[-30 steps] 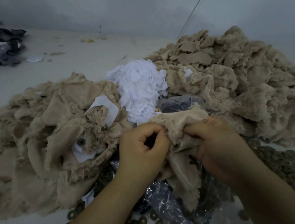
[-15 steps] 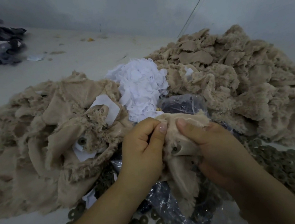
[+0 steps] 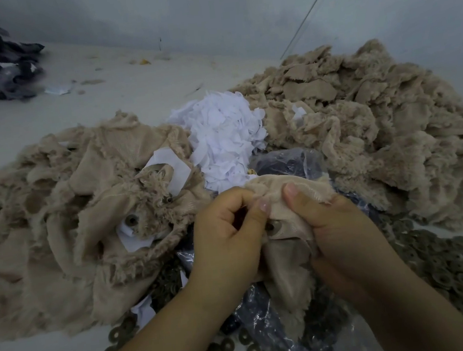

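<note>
Gripped tight in left hand [image 3: 228,234] and right hand [image 3: 339,229]: beige plush piece [image 3: 282,195], smooth backing outward, shaggy frayed edges, dark round stud [image 3: 270,227] just below thumbs.

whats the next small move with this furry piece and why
Probably press the round fitting home with the left hand: it sits in the fabric piece right by that thumb, the right hand grips the cloth beside it, and a piece on the left pile shows one seated.
</note>
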Tool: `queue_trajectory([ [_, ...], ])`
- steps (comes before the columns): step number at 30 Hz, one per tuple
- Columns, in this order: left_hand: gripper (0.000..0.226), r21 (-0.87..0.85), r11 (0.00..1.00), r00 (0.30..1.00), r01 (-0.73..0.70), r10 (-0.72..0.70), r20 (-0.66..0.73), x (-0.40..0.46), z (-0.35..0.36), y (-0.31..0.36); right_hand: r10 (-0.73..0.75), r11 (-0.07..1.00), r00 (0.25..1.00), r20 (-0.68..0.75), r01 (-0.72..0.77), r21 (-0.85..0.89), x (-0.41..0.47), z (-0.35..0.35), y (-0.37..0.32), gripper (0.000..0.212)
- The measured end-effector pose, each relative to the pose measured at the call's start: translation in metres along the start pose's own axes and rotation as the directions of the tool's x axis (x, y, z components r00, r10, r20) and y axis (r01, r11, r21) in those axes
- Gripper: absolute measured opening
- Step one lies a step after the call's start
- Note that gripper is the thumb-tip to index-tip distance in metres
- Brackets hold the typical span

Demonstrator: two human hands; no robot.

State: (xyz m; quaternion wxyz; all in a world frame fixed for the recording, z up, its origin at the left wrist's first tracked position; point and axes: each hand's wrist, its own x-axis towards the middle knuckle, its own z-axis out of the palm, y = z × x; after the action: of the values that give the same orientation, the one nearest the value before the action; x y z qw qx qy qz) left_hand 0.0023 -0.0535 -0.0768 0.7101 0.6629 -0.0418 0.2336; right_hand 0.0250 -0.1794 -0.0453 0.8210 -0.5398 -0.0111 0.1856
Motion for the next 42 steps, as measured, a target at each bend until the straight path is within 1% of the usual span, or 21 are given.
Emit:
queue_trajectory([
  [4,0.028,-0.116,0.992,0.997,0.05,-0.056,-0.055,0.001,0.001,-0.001,0.029,0.995,1.0,0.009,-0.03,0.096,-0.001,0.004,-0.001,0.039],
  [7,0.032,-0.231,0.966,0.991,0.115,-0.128,-0.042,0.0,0.002,-0.002,0.046,0.99,0.999,0.015,-0.047,0.13,-0.001,0.006,-0.002,0.043],
  [10,0.035,-0.283,0.949,0.988,0.14,-0.152,-0.022,0.001,0.002,-0.004,0.046,0.986,0.998,0.041,-0.052,0.159,0.0,0.007,-0.002,0.043],
  [15,0.033,-0.249,0.961,0.991,0.123,-0.132,-0.021,0.002,0.0,-0.005,0.07,0.985,0.994,0.085,-0.083,0.15,0.0,0.006,0.0,0.041],
  [18,0.034,-0.193,0.977,0.995,0.091,-0.097,-0.025,0.002,-0.001,-0.003,0.076,0.985,0.994,0.079,-0.087,0.146,0.0,0.005,0.0,0.039],
  [22,0.034,-0.15,0.987,0.997,0.051,-0.058,-0.044,0.002,-0.001,-0.001,0.059,0.993,0.997,0.046,-0.063,0.095,-0.002,0.007,0.002,0.036],
  [25,0.029,-0.116,0.992,0.997,0.048,-0.054,-0.05,0.003,-0.001,-0.002,0.082,0.987,0.994,0.068,-0.09,0.132,-0.002,0.007,0.002,0.035],
  [28,0.023,-0.126,0.99,0.997,0.064,-0.069,-0.037,0.003,0.0,-0.002,0.125,0.976,0.987,0.096,-0.14,0.165,-0.001,0.006,0.001,0.033],
  [30,0.022,-0.172,0.981,0.994,0.093,-0.1,-0.033,0.003,0.0,-0.001,0.142,0.971,0.984,0.11,-0.16,0.179,0.0,0.005,0.001,0.034],
  [32,0.019,-0.22,0.966,0.99,0.137,-0.143,-0.015,0.005,0.0,0.0,0.133,0.973,0.985,0.112,-0.151,0.173,0.001,0.005,0.001,0.037],
  [35,0.021,-0.231,0.959,0.985,0.164,-0.17,-0.007,0.007,-0.001,0.0,0.124,0.977,0.987,0.104,-0.14,0.16,0.002,0.006,0.0,0.04],
  [38,0.021,-0.259,0.951,0.984,0.168,-0.175,-0.005,0.007,-0.003,0.001,0.143,0.977,0.984,0.107,-0.157,0.143,0.002,0.003,-0.005,0.041],
  [42,0.025,-0.263,0.953,0.988,0.151,-0.149,0.026,0.008,-0.004,0.002,0.176,0.975,0.971,0.16,-0.194,0.108,0.001,-0.002,-0.01,0.04],
])
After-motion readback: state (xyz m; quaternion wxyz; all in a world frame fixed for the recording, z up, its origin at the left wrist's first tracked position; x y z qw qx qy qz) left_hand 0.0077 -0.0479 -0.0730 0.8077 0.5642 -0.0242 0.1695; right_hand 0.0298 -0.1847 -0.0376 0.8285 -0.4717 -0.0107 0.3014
